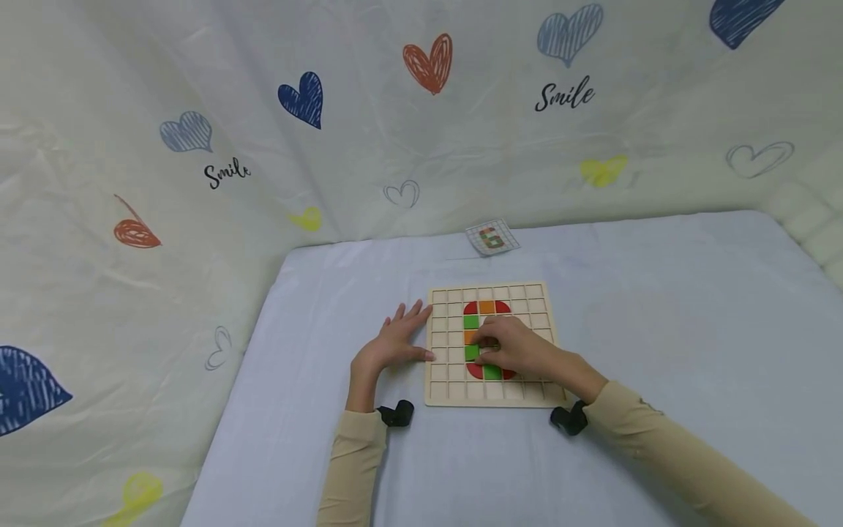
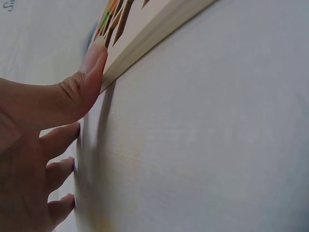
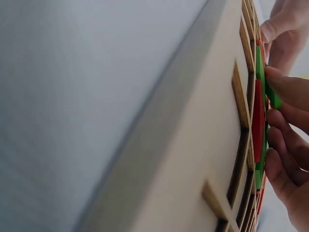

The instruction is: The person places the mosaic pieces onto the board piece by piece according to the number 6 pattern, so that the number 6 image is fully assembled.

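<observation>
A square wooden grid board (image 1: pixel 444 393) lies on the white-covered table, bearing red, orange and green tiles arranged in a curved outline. Along the board's left edge my left hand (image 1: pixel 395 342) rests with fingers spread; in the left wrist view its thumb (image 2: pixel 93 60) touches the board's rim. My right hand (image 1: pixel 520 348) is over the tiles and covers part of the pattern. Seen from the right wrist, its thumb and finger pinch a green tile (image 3: pixel 273 96) tilted above the board. Beneath it, a red tile (image 3: pixel 259 121) sits in the grid.
Behind the board lies a small card (image 1: pixel 492 238) printed with a grid and a coloured figure like a 6. A pale curtain (image 1: pixel 369 146) with hearts and "Smile" lettering hangs behind the table. Black wrist cameras are strapped to both wrists.
</observation>
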Motion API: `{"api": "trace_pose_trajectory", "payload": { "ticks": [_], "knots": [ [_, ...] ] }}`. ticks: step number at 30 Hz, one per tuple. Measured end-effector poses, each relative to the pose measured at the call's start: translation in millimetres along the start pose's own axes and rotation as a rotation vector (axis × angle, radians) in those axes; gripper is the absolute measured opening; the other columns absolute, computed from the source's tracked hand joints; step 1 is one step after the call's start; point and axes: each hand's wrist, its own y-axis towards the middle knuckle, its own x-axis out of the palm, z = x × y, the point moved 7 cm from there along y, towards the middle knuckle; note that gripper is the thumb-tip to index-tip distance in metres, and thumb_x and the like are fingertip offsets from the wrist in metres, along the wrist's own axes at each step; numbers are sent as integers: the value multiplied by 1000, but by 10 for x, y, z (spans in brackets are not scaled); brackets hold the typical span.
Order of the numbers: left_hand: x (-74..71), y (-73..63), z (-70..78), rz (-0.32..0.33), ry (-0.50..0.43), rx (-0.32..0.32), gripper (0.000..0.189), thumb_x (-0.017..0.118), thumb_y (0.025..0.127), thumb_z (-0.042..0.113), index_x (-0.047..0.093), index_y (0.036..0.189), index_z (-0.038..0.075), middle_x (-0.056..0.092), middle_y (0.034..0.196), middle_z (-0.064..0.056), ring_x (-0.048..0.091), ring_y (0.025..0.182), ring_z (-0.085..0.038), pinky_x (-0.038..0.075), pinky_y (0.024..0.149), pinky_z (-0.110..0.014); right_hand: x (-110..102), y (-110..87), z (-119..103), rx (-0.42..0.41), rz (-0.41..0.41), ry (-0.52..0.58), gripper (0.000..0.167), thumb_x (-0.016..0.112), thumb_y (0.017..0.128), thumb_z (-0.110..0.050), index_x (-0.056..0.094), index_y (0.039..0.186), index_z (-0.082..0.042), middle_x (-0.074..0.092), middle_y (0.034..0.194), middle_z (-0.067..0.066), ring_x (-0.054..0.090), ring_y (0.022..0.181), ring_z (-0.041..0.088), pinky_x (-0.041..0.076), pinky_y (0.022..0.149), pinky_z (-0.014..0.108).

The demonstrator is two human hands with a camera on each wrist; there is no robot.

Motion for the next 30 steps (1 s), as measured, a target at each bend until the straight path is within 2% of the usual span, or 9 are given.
{"api": "trace_pose_trajectory", "payload": {
  "ticks": [6,12,18,23,27,30],
  "knots": [
    [2,7,-2,0,21,-2,95,82,87,29,27,165,19,14,173,-4,-1,161,-31,1,130,-55,-9,-3,4,-16,9,8,23,80,89,-13,78,111,-7,72,99,-1,59,91,14,54,83,31],
    [-5,8,14,-4,30,-10,95,82,88,29,27,165,20,15,173,-4,0,161,-31,2,130,-55,-106,-102,18,-32,42,5,25,80,90,-12,77,114,-6,74,106,3,66,98,19,57,88,37],
    [-15,0,18,-5,52,-39,96,83,86,28,28,164,20,16,173,-3,1,161,-31,2,130,-55,-317,-329,100,-3,107,-23,19,75,94,-11,77,112,-6,75,109,4,67,101,22,59,88,41],
    [-34,18,42,11,109,-54,87,77,91,38,31,163,20,20,172,-4,8,161,-34,5,129,-58,-547,-593,258,71,202,-66,26,73,95,-13,74,119,-3,71,125,14,63,120,36,54,100,56],
    [-81,43,130,103,172,-29,71,62,99,50,41,159,18,34,167,-7,25,157,-37,20,126,-59,-712,-779,368,92,289,-145,34,76,93,-15,72,125,-4,62,140,23,51,135,46,44,107,66],
    [-138,53,238,235,226,11,63,52,103,55,48,156,19,45,161,-7,37,151,-37,33,121,-58,-818,-892,405,92,360,-210,43,78,90,-20,69,130,-6,56,147,25,44,140,51,37,108,71]
  ]
}}
